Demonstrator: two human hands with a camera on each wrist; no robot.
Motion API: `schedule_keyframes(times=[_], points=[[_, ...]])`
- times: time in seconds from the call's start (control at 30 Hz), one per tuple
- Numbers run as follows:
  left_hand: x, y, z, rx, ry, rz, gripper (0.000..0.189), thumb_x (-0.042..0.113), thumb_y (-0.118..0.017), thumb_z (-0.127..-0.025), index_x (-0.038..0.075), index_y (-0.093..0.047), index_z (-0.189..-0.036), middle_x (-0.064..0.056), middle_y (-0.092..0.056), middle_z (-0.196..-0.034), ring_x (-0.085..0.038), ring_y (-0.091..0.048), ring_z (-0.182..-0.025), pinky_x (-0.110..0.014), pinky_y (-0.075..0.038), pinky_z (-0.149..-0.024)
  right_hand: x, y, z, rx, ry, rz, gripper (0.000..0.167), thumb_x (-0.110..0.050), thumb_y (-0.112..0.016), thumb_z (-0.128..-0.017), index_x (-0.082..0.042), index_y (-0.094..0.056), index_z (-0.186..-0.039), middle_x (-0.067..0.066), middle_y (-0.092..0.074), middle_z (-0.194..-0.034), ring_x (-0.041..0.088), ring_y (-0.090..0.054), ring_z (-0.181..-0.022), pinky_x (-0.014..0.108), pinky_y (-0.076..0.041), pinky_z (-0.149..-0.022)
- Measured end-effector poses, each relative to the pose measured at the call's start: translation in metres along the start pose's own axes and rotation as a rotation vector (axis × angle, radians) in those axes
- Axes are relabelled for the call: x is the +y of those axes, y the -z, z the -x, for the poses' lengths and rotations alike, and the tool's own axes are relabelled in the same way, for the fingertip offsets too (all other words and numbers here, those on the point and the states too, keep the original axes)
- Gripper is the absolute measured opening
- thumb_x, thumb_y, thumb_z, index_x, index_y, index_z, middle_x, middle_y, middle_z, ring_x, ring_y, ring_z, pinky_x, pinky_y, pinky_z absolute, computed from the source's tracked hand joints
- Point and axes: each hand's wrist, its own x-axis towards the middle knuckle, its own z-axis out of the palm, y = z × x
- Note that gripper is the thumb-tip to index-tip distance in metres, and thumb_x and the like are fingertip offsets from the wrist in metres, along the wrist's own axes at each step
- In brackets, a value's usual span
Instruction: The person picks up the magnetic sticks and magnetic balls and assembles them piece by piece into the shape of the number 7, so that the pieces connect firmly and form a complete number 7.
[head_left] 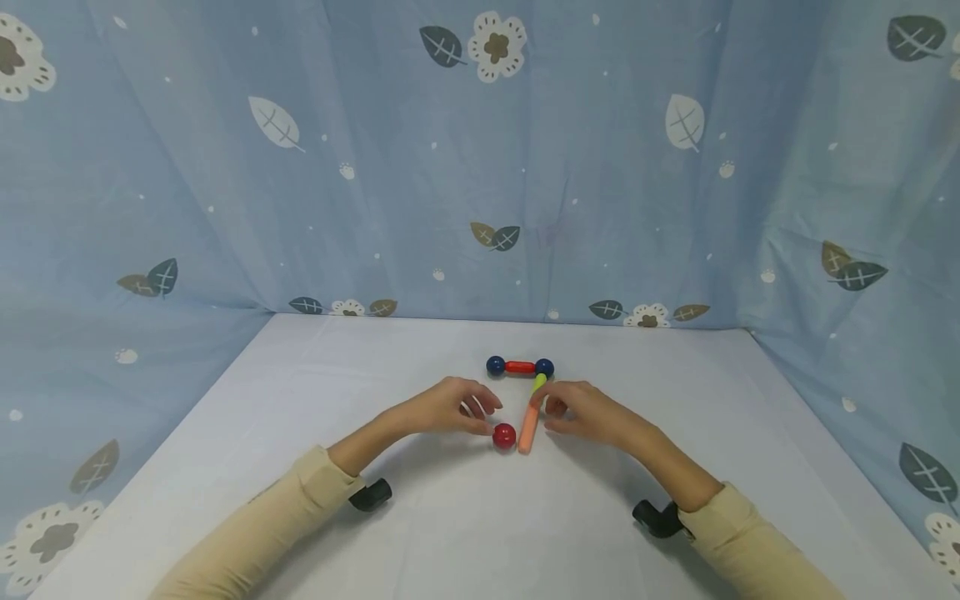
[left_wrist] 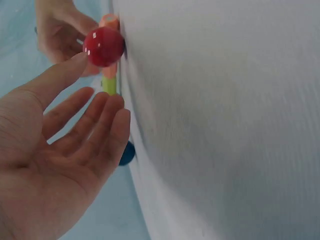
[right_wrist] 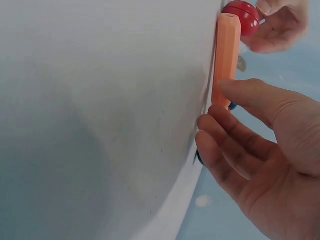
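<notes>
My left hand (head_left: 450, 406) has its fingers spread and relaxed. Its thumb tip is at the left side of a glossy red ball (head_left: 504, 436), seemingly touching it. Just right of that ball lies an orange rod (head_left: 528, 429), in line with a yellow-green rod (head_left: 539, 382) behind it. My right hand (head_left: 588, 412) is at the orange rod's right side with loosely bent fingers. The index finger crosses over the far part of the rod. In the right wrist view the thumb overlaps the orange rod (right_wrist: 228, 50); whether it touches is unclear.
Beyond the hands, a red rod (head_left: 520, 367) joins a blue ball (head_left: 496, 366) to another blue ball (head_left: 544, 367), which meets the yellow-green rod. Everything lies on a white-covered table (head_left: 450, 533). A blue patterned curtain (head_left: 405, 183) hangs behind and at both sides.
</notes>
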Motion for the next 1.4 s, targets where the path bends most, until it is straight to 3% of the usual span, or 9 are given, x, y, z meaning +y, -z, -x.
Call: schedule_keyframes(times=[0.37,0.57,0.93,1.4], points=[[0.003,-0.008,-0.005,-0.041,-0.049,0.012,0.037,0.017,-0.076,-0.086,0.006,-0.067,-0.120,-0.003,-0.072,-0.111,-0.012,-0.069,-0.093,-0.020,-0.056,-0.082,-0.003,-0.002,-0.008,-0.015,0.025,0.057,0.036,-0.009,-0.074,-0.086,-0.014,-0.065,-0.121,-0.002,-0.069,-0.096,0.009,-0.056,-0.079,0.017,-0.051,-0.071],[0.002,-0.013,-0.009,-0.050,-0.056,0.003,0.037,0.017,-0.077,-0.084,0.007,-0.069,-0.119,-0.002,-0.072,-0.114,-0.011,-0.068,-0.090,-0.019,-0.056,-0.080,0.001,-0.004,-0.013,-0.013,0.043,0.081,0.034,-0.009,-0.072,-0.088,-0.015,-0.066,-0.121,-0.004,-0.068,-0.095,0.009,-0.055,-0.077,0.019,-0.050,-0.070],[0.004,-0.019,-0.010,-0.058,-0.035,-0.011,0.038,0.019,-0.080,-0.082,0.012,-0.070,-0.118,0.003,-0.072,-0.107,-0.008,-0.066,-0.087,-0.019,-0.056,-0.075,0.002,-0.007,-0.018,-0.008,-0.008,0.076,0.028,-0.010,-0.073,-0.088,-0.016,-0.068,-0.115,-0.007,-0.064,-0.085,0.010,-0.054,-0.074,0.018,-0.049,-0.067],[0.003,-0.022,-0.009,-0.080,-0.014,-0.024,0.041,0.017,-0.081,-0.080,0.013,-0.069,-0.119,0.005,-0.071,-0.106,-0.005,-0.065,-0.083,-0.018,-0.056,-0.075,0.006,-0.007,-0.020,0.004,-0.028,0.048,0.028,-0.009,-0.073,-0.088,-0.017,-0.067,-0.114,-0.006,-0.064,-0.086,0.010,-0.055,-0.077,0.019,-0.051,-0.069]])
